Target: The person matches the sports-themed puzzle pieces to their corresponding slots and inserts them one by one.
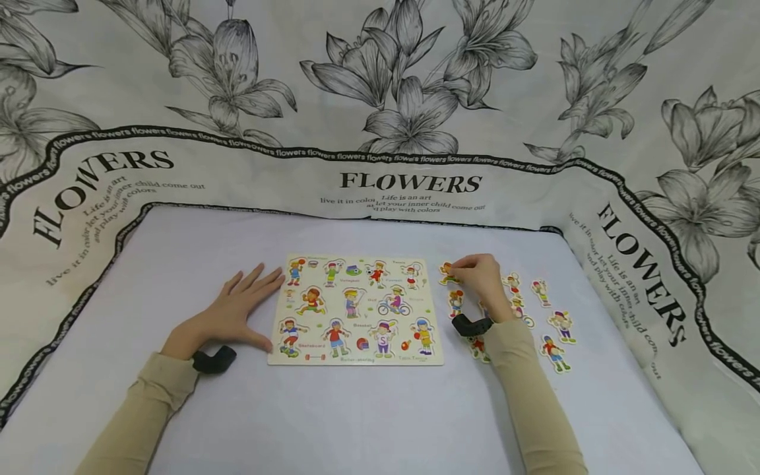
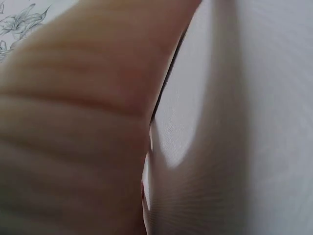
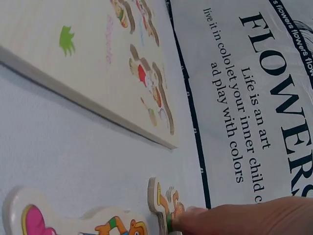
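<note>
The right hand (image 1: 482,278) pinches the runner piece (image 1: 446,273) in its fingers, the puzzle board (image 1: 335,307) lying just left of them, the splayed, empty left hand (image 1: 233,313) beyond.

Walled in on three sides by pale printed cloth (image 1: 309,125), around a white surface (image 1: 356,419)
Covered above with large lily drawings (image 1: 410,119) in grey and black, crossed beneath them by a wavy black band (image 1: 380,158) repeating "flowers" in small pale letters; lettered below that with FLOWERS (image 1: 410,183) in bold black capitals at left, centre and right, set over smaller lines of text (image 1: 406,198) including "Life is an art"; edged at the foot with a thin dark border (image 1: 463,224)
</note>
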`<state>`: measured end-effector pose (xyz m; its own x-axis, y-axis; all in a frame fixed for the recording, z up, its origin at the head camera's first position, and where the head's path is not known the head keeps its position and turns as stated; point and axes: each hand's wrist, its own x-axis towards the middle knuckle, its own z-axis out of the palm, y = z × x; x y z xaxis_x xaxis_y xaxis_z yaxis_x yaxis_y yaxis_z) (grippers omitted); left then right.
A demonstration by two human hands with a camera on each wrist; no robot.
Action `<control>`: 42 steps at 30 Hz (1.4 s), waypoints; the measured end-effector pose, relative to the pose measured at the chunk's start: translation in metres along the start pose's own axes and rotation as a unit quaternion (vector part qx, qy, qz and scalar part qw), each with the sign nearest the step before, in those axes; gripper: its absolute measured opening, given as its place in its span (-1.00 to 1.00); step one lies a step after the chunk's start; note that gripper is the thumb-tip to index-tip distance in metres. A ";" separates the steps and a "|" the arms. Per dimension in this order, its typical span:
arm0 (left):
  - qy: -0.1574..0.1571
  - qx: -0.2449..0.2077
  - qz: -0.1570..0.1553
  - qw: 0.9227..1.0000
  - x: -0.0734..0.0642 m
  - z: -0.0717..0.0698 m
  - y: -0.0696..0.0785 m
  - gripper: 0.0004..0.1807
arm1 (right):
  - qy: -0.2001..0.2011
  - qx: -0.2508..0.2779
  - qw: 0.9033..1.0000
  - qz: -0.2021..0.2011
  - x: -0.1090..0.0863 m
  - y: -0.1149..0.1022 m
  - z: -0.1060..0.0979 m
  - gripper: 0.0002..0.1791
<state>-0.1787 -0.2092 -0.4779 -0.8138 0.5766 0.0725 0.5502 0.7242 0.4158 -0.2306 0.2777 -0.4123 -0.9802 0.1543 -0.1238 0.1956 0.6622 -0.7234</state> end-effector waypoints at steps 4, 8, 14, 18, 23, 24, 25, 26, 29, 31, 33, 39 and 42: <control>0.018 -0.002 0.013 1.000 0.000 0.002 -0.001 0.47 | -0.002 -0.020 1.000 -0.007 0.004 0.004 0.003 -0.81; 0.018 -0.003 0.014 1.000 0.000 0.002 -0.002 0.47 | 0.001 -0.033 0.999 -0.010 0.010 0.006 0.006 -0.83; 0.004 -0.004 0.004 1.000 0.001 0.001 -0.002 0.48 | 0.001 -0.051 0.999 -0.012 0.012 0.005 0.006 -0.80; -0.005 -0.005 -0.005 1.000 0.001 -0.001 0.001 0.49 | 0.009 -0.071 0.997 -0.017 0.011 0.003 0.006 -0.80; -0.026 -0.015 -0.024 0.999 0.002 -0.005 0.005 0.49 | 0.027 -0.083 0.996 -0.019 0.011 0.001 0.008 -0.81; -0.030 -0.020 -0.027 0.999 0.002 -0.006 0.006 0.49 | 0.030 -0.084 0.996 -0.018 0.011 0.001 0.009 -0.82; -0.033 -0.025 -0.030 0.999 0.002 -0.007 0.006 0.49 | 0.034 -0.086 0.996 -0.018 0.012 0.001 0.010 -0.83; -0.036 -0.029 -0.031 0.998 0.002 -0.008 0.007 0.49 | 0.036 -0.089 0.995 -0.019 0.012 0.001 0.010 -0.83; -0.042 -0.039 -0.035 0.998 0.002 -0.010 0.010 0.49 | 0.042 -0.092 0.995 -0.019 0.013 0.000 0.010 -0.84; -0.043 -0.040 -0.036 0.998 0.003 -0.010 0.010 0.50 | 0.042 -0.091 0.995 -0.020 0.012 -0.001 0.009 -0.83; -0.041 -0.041 -0.037 0.998 0.003 -0.009 0.010 0.50 | 0.040 -0.089 0.995 -0.019 0.012 -0.002 0.008 -0.83; -0.038 -0.041 -0.044 0.997 0.004 -0.008 0.010 0.52 | 0.034 -0.094 0.995 -0.007 0.011 -0.010 0.006 -0.81; -0.039 -0.039 -0.047 0.997 0.004 -0.008 0.010 0.53 | 0.035 -0.094 0.995 -0.008 0.008 -0.015 0.006 -0.81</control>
<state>-0.1777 -0.2027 -0.4667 -0.8424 0.5373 -0.0407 0.4528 0.7469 0.4869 -0.2418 0.2647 -0.4064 -0.9801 0.1891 -0.0603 0.1883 0.7899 -0.5836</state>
